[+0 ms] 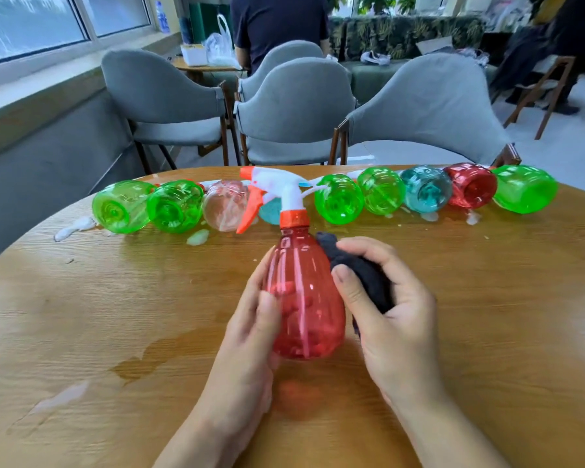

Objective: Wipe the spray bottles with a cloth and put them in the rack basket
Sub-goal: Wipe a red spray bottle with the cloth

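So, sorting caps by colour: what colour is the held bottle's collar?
Orange, on the red bottle; clearest in the head view.

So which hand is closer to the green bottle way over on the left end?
Left. The left hand grips the red bottle on the side toward that green bottle; the right hand, holding the cloth, is on the bottle's far side.

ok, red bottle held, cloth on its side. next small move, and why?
Probably slide the dark cloth down the red spray bottle: the right hand presses it high on the body, while the left hand steadies the other side.
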